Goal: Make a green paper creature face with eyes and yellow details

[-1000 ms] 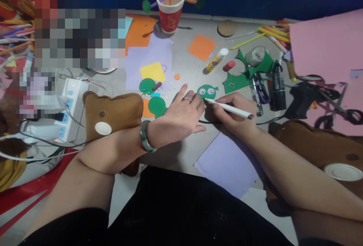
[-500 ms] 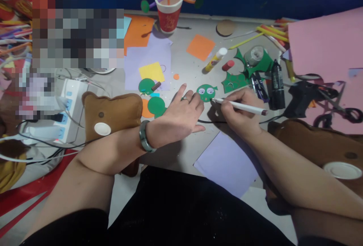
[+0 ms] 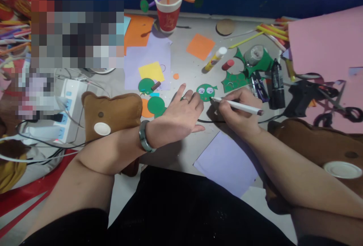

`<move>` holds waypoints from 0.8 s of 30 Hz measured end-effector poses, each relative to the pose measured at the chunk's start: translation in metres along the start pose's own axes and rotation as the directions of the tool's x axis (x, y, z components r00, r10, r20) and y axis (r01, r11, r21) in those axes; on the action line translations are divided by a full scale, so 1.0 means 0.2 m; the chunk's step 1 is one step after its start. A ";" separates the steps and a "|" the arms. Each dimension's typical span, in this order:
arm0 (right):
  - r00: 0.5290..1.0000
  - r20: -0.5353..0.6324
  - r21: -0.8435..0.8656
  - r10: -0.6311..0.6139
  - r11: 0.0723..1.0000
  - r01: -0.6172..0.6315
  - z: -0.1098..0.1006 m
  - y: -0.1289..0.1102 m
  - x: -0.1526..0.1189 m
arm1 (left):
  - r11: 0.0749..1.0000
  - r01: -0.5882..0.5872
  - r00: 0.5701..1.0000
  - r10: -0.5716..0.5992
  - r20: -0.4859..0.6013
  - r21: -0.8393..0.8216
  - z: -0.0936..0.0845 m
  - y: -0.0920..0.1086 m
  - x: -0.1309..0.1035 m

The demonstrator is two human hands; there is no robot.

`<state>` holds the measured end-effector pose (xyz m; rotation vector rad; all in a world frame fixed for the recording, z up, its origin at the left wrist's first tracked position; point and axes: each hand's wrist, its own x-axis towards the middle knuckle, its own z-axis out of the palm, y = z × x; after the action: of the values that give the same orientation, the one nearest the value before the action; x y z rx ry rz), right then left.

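Between my hands lies a green paper cutout (image 3: pixel 205 93), a round face with two pale eyes and a small tab at its upper right. My right hand (image 3: pixel 241 113) is closed around a white marker pen (image 3: pixel 241 106); the pen's tip is at the right part of the face. Fingers spread, my left hand (image 3: pixel 184 111) rests on the table, its fingertips at the cutout's left edge. Beside the left wrist are a green paper circle (image 3: pixel 155 106) and an orange piece (image 3: pixel 146 109) partly under it. Another green circle (image 3: pixel 145 86) lies farther back.
A glue stick (image 3: pixel 215 60), its red cap (image 3: pixel 228 65) and green scraps (image 3: pixel 235 82) lie behind the cutout. At right are a black marker (image 3: pixel 276 85), a glue gun (image 3: pixel 302 96) and scissors (image 3: pixel 338 106). A paper cup (image 3: pixel 169 7) stands at the back; a power strip (image 3: pixel 70 109) is left.
My right hand and the marker have shifted slightly left on the green face. The left hand stays in place.
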<state>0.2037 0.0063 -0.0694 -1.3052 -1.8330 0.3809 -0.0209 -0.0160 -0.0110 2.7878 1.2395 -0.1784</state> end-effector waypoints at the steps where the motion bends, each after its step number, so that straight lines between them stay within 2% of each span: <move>1: 1.000 -0.010 0.017 0.014 1.000 -0.014 0.00 0.01 0.00 | 1.000 0.000 1.000 0.000 0.003 0.001 0.00 0.00 0.00; 5: 1.000 -0.024 0.084 0.008 0.996 -0.006 0.00 0.01 -0.02 | 1.000 -0.005 1.000 0.005 0.002 -0.004 0.00 0.00 0.00; 11: 0.989 0.144 0.128 -0.016 0.992 -0.003 -0.01 -0.02 -0.01 | 1.000 -0.025 0.998 0.025 -0.049 -0.005 0.02 0.00 -0.02; 17: 0.979 0.192 0.096 -0.074 0.994 0.056 -0.01 -0.02 0.00 | 1.000 -0.021 0.998 0.022 -0.065 0.004 0.02 0.00 -0.02; 24: 0.974 0.224 0.112 -0.022 0.994 -0.004 -0.01 -0.03 0.01 | 1.000 -0.007 0.999 0.006 -0.047 -0.018 0.01 0.01 -0.02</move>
<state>0.2013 0.0044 -0.0633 -1.2166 -1.9728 0.6398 -0.0227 -0.0199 -0.0133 2.7955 1.2353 -0.1006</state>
